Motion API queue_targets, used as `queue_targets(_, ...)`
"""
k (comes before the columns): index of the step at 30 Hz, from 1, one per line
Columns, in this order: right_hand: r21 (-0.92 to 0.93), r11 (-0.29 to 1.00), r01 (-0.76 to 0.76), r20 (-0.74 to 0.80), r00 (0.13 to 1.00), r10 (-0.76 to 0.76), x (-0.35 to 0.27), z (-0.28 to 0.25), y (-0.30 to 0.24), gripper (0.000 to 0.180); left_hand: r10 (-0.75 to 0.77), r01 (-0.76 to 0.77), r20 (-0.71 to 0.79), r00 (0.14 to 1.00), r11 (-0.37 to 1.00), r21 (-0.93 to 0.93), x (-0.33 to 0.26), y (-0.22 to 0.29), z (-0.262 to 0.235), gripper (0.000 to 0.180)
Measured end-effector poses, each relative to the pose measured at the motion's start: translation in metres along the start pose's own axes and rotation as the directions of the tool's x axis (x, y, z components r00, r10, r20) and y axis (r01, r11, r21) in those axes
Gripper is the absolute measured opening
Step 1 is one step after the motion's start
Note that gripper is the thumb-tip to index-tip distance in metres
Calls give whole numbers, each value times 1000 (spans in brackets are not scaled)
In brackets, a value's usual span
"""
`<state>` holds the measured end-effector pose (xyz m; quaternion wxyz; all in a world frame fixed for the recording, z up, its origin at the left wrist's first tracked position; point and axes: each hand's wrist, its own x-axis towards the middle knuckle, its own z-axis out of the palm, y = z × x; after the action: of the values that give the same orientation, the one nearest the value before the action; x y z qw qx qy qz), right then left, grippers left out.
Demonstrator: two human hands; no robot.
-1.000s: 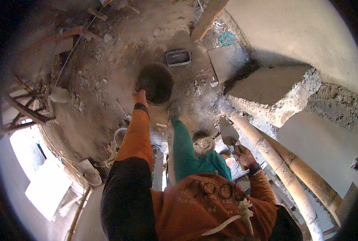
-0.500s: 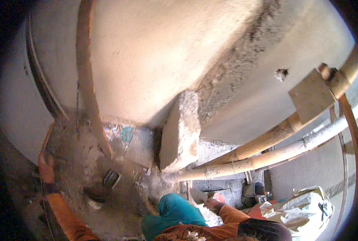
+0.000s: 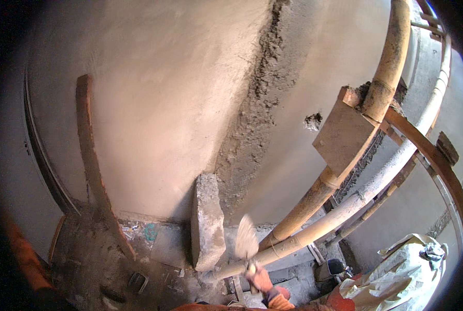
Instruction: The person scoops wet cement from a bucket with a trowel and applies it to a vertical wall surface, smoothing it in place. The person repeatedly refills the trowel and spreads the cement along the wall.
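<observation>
My right hand (image 3: 261, 280), low and just right of centre, is closed round the handle of a trowel (image 3: 247, 238). Its pointed blade is raised upward and blurred by motion. Behind it stands a plastered wall (image 3: 174, 103) with a rough, unplastered strip (image 3: 254, 103) running down it. A rough concrete slab (image 3: 208, 223) stands upright against the wall's foot, left of the trowel. At the left edge an orange sleeve (image 3: 26, 254) shows my left arm; the hand itself is lost in the dark rim.
Two thick bamboo poles (image 3: 353, 202) slant up on the right, with a square board (image 3: 345, 133) against one. A wooden plank (image 3: 88, 140) leans on the wall at left. Pale sheeting (image 3: 397, 269) and a dark-mouthed bucket (image 3: 335, 267) sit at lower right. A small tray (image 3: 137, 282) lies on the floor.
The view has tilted up and shifted toward the right. My right hand has come up with the trowel blade raised. My left hand has gone out of sight at the left edge.
</observation>
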<state>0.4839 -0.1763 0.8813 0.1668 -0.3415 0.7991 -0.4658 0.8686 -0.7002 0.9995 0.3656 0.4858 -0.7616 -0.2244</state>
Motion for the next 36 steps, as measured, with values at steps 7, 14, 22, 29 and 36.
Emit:
queue_targets(7, 550, 509, 663, -605, 736, -305, 67, -87, -275, 47, -117, 109, 92, 989, 990, 87, -52, -38, -14, 55)
queue_targets(14, 585, 54, 809, -470, 392, -791, 24, -66, -407, 46, -151, 138, 70, 986, 977, 163, -44, -102, -77, 55)
queue_targets(22, 528, 47, 848, -519, 366, -773, 14, -33, -416, 43, -141, 154, -67, 988, 949, 276, -27, -149, -202, 54)
queue_targets(29, 455, 87, 886, -529, 348, -774, 13, -29, -432, 41, -104, 179, -217, 971, 915, 361, -11, -173, -299, 54)
queue_targets(36, 433, 97, 896, -550, 347, -760, 16, -29, -430, 39, -58, 228, -378, 924, 877, 423, -14, -160, -374, 54)
